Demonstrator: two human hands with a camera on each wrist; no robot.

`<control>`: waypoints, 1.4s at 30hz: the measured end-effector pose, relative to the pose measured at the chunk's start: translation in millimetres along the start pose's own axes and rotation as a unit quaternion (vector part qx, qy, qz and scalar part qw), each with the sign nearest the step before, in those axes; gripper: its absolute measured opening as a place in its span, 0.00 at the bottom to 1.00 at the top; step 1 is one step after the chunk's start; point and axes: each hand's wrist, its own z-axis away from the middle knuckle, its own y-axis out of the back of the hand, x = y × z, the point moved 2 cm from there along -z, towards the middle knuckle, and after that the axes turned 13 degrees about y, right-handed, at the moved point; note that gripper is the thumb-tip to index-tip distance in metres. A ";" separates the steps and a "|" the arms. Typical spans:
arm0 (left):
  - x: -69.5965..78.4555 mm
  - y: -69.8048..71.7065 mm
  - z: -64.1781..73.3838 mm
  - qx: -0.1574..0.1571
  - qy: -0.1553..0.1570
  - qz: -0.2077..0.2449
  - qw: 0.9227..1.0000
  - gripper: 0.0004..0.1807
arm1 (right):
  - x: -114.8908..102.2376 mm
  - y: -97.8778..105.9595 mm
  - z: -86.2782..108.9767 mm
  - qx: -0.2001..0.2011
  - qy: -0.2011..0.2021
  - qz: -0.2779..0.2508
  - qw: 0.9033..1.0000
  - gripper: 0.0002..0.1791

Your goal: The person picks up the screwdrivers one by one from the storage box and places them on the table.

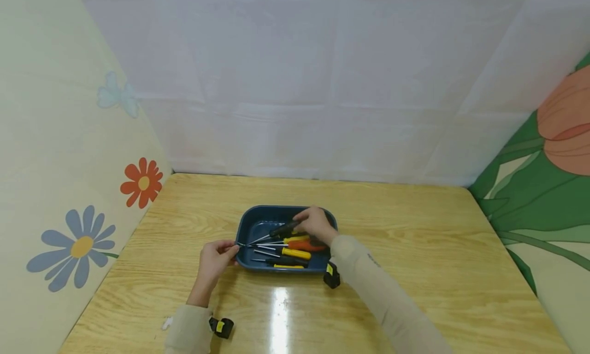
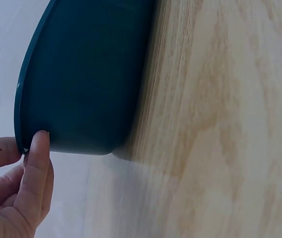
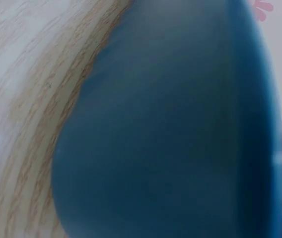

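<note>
A dark blue plastic bin (image 1: pixel 276 209) sits on the table with several screwdrivers in it. My left hand (image 1: pixel 215 259) pinches the bin's rim at its left end; in the left wrist view, fingers (image 2: pixel 34 173) lie against the outer wall (image 2: pixel 81 79). Over the bin's right side, my right hand (image 1: pixel 315 223) grips a screwdriver by its black handle (image 1: pixel 284 228), the shaft slanting down to the left. Below it lie an orange-red-handled screwdriver (image 1: pixel 304 246) and a yellow-handled one (image 1: pixel 296 254). In the right wrist view, the bin's wall (image 3: pixel 156 129) hides most of that hand.
The wooden table (image 1: pixel 392 241) extends around the bin on every side. A small white scrap (image 1: pixel 167 323) lies near the left sleeve (image 1: pixel 188 329). White cloth (image 1: pixel 276 87) hangs behind the table, with flower-printed panels left and right. Black wrist cameras sit on both wrists.
</note>
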 end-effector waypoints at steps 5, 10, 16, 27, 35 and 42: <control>-0.7 0.3 0.1 -0.002 0.002 0.000 1.000 0.09 | 1.1 1.7 1.4 -0.007 -0.015 -0.045 0.999 0.15; -0.7 0.2 0.3 -0.001 0.003 -0.001 1.000 0.10 | -0.6 1.9 1.8 -0.012 -0.045 -0.090 0.995 0.15; -0.2 0.6 1.4 -0.003 0.003 -0.001 1.000 0.10 | 0.2 -1.2 2.7 -0.021 -0.069 -0.136 0.988 0.16; 0.4 -0.6 1.2 0.003 0.007 -0.001 1.000 0.09 | -0.1 -5.9 1.4 -0.015 -0.095 -0.195 0.976 0.12; 1.7 -0.8 1.2 0.001 0.010 0.002 1.000 0.09 | -1.5 -5.1 3.0 -0.014 -0.104 -0.191 0.976 0.13; 2.6 -0.3 1.6 -0.002 0.013 -0.001 1.000 0.09 | -3.4 -1.0 6.0 -0.014 -0.106 -0.178 0.978 0.12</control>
